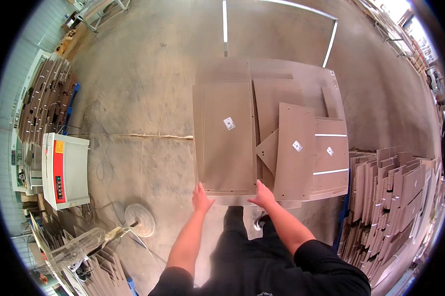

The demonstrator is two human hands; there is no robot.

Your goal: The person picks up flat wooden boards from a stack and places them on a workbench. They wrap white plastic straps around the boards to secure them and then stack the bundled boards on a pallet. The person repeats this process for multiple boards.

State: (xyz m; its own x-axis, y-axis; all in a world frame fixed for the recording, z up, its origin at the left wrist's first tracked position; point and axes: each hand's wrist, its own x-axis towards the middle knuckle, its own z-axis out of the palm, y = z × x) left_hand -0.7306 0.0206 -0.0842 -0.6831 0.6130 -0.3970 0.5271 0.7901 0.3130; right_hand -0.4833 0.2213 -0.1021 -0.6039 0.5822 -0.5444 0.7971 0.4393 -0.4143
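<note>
A large flat brown panel (222,143) with a white label lies lengthwise in front of me, on top of other panels. My left hand (201,197) is at its near left corner, fingers along the side and thumb pointing inward. At the near right corner my right hand (263,194) grips in the same way, thumb turned toward the other one. Whatever is under the panel's edge at my fingertips is hidden. Just to the right, a narrower labelled brown panel (294,158) rests slightly askew over a small angled piece (268,153) and a panel with two white strips (330,154).
Many brown panels stand upright in a stack (385,197) at the right. On the left are a white machine with a red control strip (67,170), a panel pile (45,98) and a round grey base (140,220). A cable (101,170) trails over the concrete floor.
</note>
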